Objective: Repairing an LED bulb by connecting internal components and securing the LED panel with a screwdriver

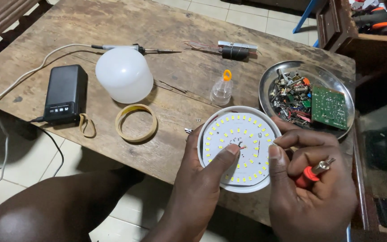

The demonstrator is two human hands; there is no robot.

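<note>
At table's 5 o'clock: round white LED board (240, 148), yellow chips, cupped by left hand (202, 183); right hand (312, 183) grasping red-handled tool (312, 172). Metal scrap dish (269, 80) at 1 o'clock; white dome (124, 74) at 10.

The counter (166, 27) is rough, worn, matt wood with cracks. The round LED board (240, 148) looks smooth, glossy white, set in a white plastic housing (211, 123). The dome cover (124, 74) is frosted matt plastic. The dish (272, 74) by the right edge is shiny metal. The power bank (66, 92) is matt black plastic.
</note>
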